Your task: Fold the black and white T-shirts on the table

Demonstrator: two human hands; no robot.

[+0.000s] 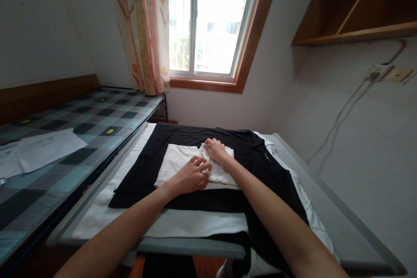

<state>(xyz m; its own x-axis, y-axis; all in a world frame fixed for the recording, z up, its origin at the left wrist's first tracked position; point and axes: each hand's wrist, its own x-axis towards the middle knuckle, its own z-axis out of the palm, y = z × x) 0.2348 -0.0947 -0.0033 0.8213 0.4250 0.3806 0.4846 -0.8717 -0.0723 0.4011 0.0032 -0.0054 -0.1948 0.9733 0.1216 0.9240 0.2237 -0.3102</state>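
Observation:
A small white folded cloth (176, 160) lies on a black shirt (140, 173), which is spread over a larger white cloth (97, 213) on a grey table. On the middle of the small white cloth rests my left hand (192, 174), its fingers bent and somewhat apart. Just beyond it and to the right, my right hand (216, 151) touches the folded right part of the same cloth with curled fingers. Whether its fingertips pinch the fabric is hard to make out.
To the left stands a bed (130, 115) with a checked cover and white papers (48, 150) on it. Behind the table are a curtain (146, 30) and a window (218, 21). A wooden shelf (358, 32) and a cable (337, 124) are on the right wall.

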